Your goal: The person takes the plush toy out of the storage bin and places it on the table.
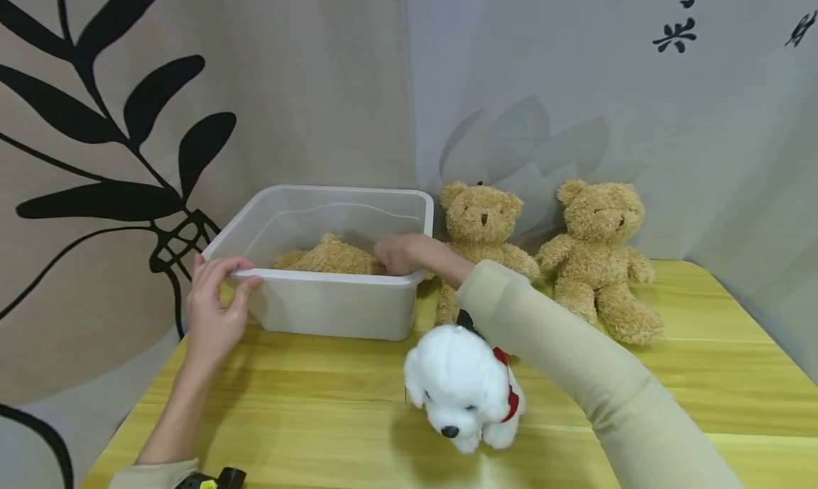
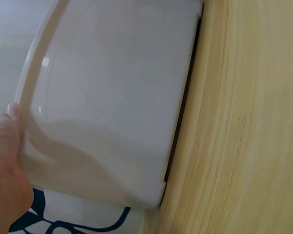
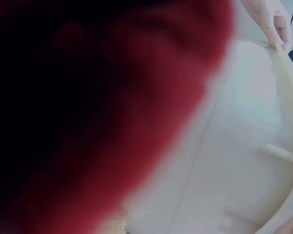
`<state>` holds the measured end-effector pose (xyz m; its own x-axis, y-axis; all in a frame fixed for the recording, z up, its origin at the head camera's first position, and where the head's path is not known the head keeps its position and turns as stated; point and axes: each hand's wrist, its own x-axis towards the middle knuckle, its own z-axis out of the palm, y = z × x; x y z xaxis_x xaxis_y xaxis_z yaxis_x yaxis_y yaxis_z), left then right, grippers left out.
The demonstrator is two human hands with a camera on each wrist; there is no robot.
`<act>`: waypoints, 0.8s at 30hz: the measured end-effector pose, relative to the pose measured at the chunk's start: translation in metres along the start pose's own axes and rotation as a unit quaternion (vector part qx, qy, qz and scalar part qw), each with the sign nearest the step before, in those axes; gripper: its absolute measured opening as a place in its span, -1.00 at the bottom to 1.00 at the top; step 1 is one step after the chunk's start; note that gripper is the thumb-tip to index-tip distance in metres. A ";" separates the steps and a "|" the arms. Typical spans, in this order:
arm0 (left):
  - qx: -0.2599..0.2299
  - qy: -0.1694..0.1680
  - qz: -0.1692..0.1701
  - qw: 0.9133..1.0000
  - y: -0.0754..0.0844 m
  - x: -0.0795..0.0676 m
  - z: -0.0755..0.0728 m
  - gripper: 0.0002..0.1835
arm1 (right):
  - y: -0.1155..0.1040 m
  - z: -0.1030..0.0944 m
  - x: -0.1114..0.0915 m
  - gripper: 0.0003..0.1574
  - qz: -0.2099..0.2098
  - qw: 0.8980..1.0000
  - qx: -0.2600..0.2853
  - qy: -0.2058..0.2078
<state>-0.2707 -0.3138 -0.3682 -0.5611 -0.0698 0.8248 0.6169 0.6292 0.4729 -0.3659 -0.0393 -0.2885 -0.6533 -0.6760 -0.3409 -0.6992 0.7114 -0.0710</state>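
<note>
My left hand (image 1: 214,311) grips the front left corner of a white plastic bin (image 1: 339,306), fingers over the rim and thumb at the front. In the left wrist view, the same hand (image 2: 7,165) holds the rim at the left edge. My right hand (image 1: 404,253) reaches down inside the bin's right end, knuckles bent, beside a curly tan teddy bear (image 1: 339,257) lying in it. The front wall hides the right fingertips, so I cannot tell whether they hold the bear. A dark and red blur (image 3: 185,92) covers much of the right wrist view.
A white plush dog (image 1: 456,382) with red trim stands on the wooden table (image 1: 307,411), just below my right forearm. Two tan teddy bears, one near the bin (image 1: 482,223) and another farther right (image 1: 597,255), sit against the back curtain (image 1: 332,84).
</note>
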 end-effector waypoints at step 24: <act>-0.012 -0.002 0.015 1.000 0.000 0.000 0.000 -0.77 | 0.010 -0.024 -0.036 -0.79 -0.020 0.956 0.182 0.230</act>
<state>-0.2707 -0.3138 -0.3679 -0.5436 -0.0481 0.8380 0.6472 0.6118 0.4549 -0.3562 -0.0124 -0.2540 -0.7449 -0.6576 0.1124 -0.6340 0.6453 -0.4262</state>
